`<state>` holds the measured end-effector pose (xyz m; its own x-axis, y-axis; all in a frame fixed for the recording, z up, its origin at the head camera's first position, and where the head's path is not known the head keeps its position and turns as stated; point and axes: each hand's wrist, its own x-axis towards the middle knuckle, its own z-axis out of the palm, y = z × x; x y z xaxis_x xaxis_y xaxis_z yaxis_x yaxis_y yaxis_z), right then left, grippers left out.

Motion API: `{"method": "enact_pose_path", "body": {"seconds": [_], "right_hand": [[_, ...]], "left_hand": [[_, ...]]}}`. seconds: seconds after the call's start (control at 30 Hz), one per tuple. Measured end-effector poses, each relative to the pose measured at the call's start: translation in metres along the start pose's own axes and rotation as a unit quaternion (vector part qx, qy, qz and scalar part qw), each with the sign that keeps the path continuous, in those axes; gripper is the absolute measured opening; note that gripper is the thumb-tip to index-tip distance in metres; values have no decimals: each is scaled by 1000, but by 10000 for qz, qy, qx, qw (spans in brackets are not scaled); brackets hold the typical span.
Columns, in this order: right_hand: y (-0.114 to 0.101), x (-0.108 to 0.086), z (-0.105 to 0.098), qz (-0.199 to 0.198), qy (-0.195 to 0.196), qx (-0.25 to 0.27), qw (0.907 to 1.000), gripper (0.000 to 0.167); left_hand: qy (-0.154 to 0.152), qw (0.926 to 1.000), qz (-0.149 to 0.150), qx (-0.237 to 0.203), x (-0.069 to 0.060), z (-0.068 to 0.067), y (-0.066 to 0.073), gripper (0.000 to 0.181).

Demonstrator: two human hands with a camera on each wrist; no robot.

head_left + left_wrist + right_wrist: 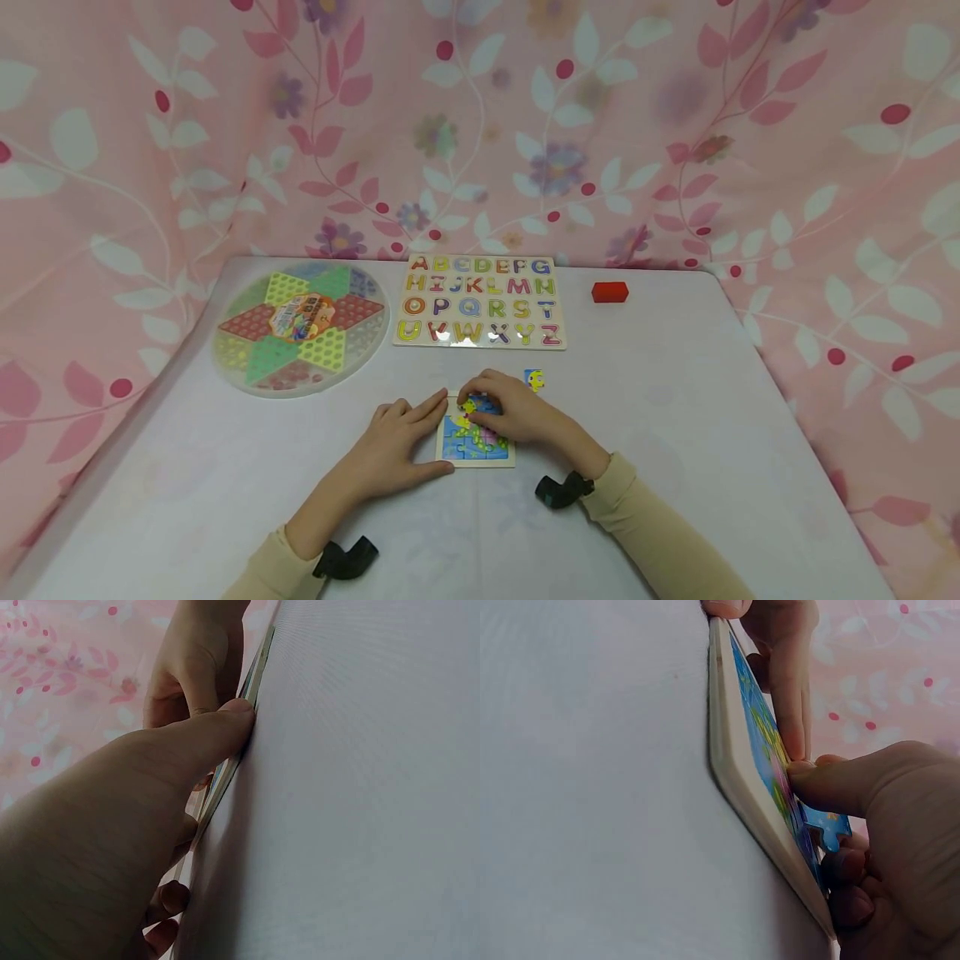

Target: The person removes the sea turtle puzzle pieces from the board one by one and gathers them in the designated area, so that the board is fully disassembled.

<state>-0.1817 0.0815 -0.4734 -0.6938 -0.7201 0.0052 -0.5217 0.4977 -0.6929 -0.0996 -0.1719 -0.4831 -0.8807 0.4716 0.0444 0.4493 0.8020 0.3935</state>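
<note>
Toward the near middle of the bench (pixel 675 400) sits a small jigsaw tray (pixel 480 465), and both hands are at it. Left hand (pixel 395 446) has its fingers fairly straight along the left side, thumb down by the near corner, not clenched, so I'd guess it's bracing the thing so it doesn't skid on that smooth white cover. Right hand (pixel 517 408) has curled fingers pinching a puzzle piece (pixel 826 821) over the far part of the picture; a fingertip grip makes sense for something that thin. Fair warning, the fingers hide a lot, so I can't say whether that piece is seated or just above its spot. One loose piece (pixel 534 381), blue with a yellow fish-looking shape, lies just beyond the right hand, handy to reach. Tray's pale and looks wooden, with a raised rim, rounded corners and glossy blue, green and pink print inside. Further back, probably parked out of the way, are a round Chinese checkers board (pixel 302 329) with a dimpled star in a see-through plastic-looking case, a rectangular alphabet board (pixel 480 297) with shiny spots on its bottom row, and a stubby red block (pixel 610 292).
</note>
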Motion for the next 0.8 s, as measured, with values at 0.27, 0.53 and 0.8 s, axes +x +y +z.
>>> {"method": "enact_pose_path", "body": {"seconds": [0.27, 0.53, 0.8], "right_hand": [[8, -1, -4, -250, 157, 107, 9995, 29], [15, 0, -5, -451, 69, 18, 9990, 35], [18, 0, -5, -454, 169, 66, 9988, 39]], "left_hand": [[-22, 10000, -42, 8, 0, 1, 0, 95], [-7, 10000, -30, 9, 0, 1, -1, 95], [70, 10000, 40, 39, 0, 1, -1, 95]]}}
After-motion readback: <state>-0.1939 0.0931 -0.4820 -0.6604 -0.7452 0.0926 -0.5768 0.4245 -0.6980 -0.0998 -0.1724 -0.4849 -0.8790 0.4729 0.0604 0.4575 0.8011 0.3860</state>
